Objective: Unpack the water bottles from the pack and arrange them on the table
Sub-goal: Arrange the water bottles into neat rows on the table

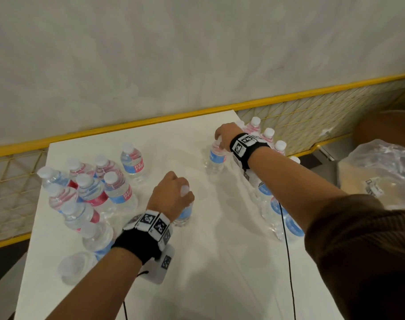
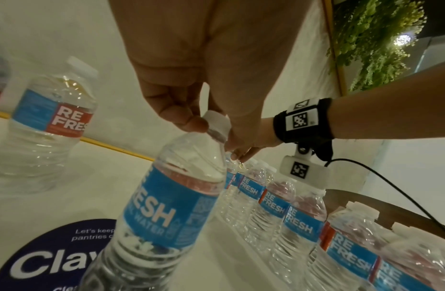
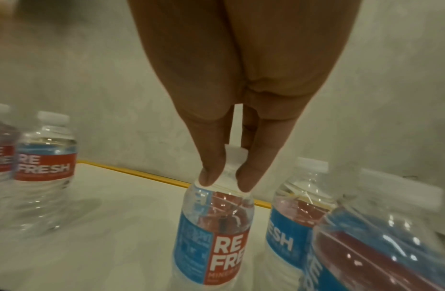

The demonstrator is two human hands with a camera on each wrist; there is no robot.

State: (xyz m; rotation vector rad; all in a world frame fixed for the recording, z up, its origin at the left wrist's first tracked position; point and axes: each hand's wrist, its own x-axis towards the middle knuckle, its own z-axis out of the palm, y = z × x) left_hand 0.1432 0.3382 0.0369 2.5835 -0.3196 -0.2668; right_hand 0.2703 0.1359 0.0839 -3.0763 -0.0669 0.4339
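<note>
My left hand (image 1: 173, 195) grips the white cap (image 2: 216, 122) of a clear water bottle (image 2: 161, 212) with a blue and red label, held tilted near the middle of the white table (image 1: 197, 273). My right hand (image 1: 224, 135) pinches the neck of another bottle (image 3: 213, 226) between thumb and fingers (image 3: 211, 173); that bottle (image 1: 215, 158) stands upright at the far right of the table. A row of bottles (image 1: 273, 204) runs along the right edge under my right forearm. A cluster of several bottles (image 1: 90, 192) stands at the left.
A yellow wire-mesh rail (image 1: 312, 116) borders the table's far side. Crumpled clear plastic wrap (image 1: 381, 172) lies off the table at the right. A round dark blue sticker (image 2: 54, 256) is on the tabletop. A black cable (image 1: 289, 262) hangs from my right wrist.
</note>
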